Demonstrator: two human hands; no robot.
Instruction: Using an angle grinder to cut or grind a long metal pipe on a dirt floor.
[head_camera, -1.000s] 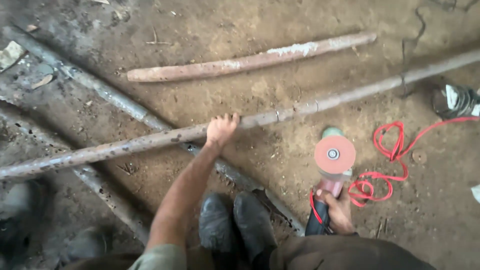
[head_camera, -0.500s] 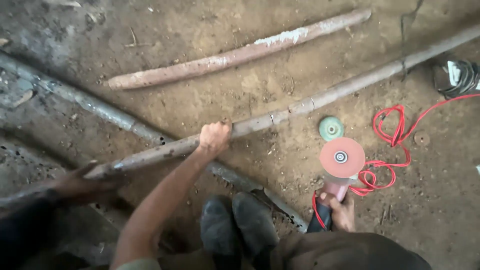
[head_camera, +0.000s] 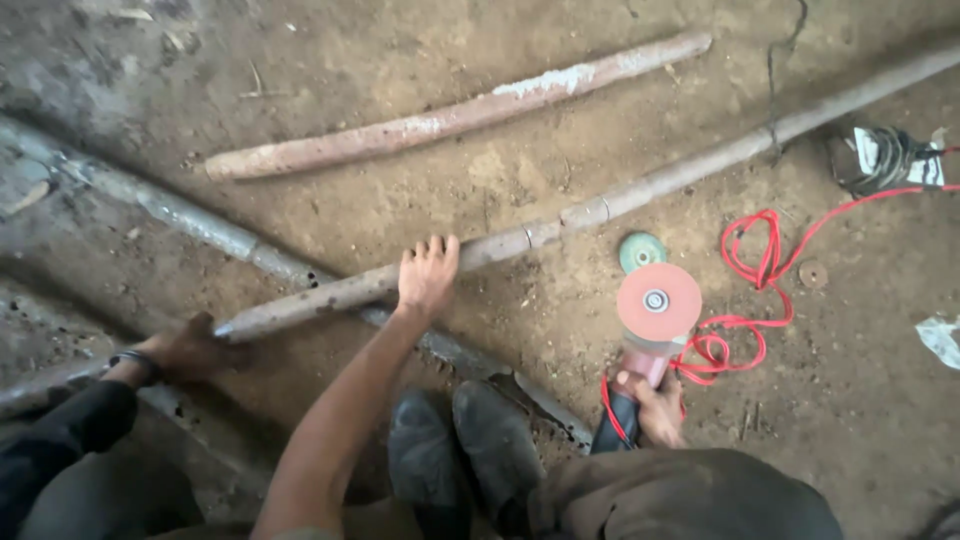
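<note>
**Left hand on the long pipe, grinder in my right**

My left hand (head_camera: 428, 275) is down on the long rusty pipe (head_camera: 640, 190), palm over the top, fingers spread across it and pointing away from me, pressing on it, not wrapped right around. The pipe runs slantwise across the dirt floor (head_camera: 420, 60), from the upper right down past my hand to its near end at lower left, so my hand sits close to that lower end. There, another person's hand (head_camera: 190, 350) in a dark sleeve touches the pipe's tip.

My right hand (head_camera: 655, 408) is clenched around the handle of the angle grinder (head_camera: 650, 330), low and to the right of the pipe, well apart from my left. Its pink disc (head_camera: 658, 301) faces up, just short of the pipe. A green disc (head_camera: 641, 251) lies flat between the grinder and the pipe. The red cable (head_camera: 760, 270) loops off to the right.

My boots (head_camera: 465, 450) sit between both arms. A shorter reddish pipe (head_camera: 450, 120) lies beyond, apart.
</note>
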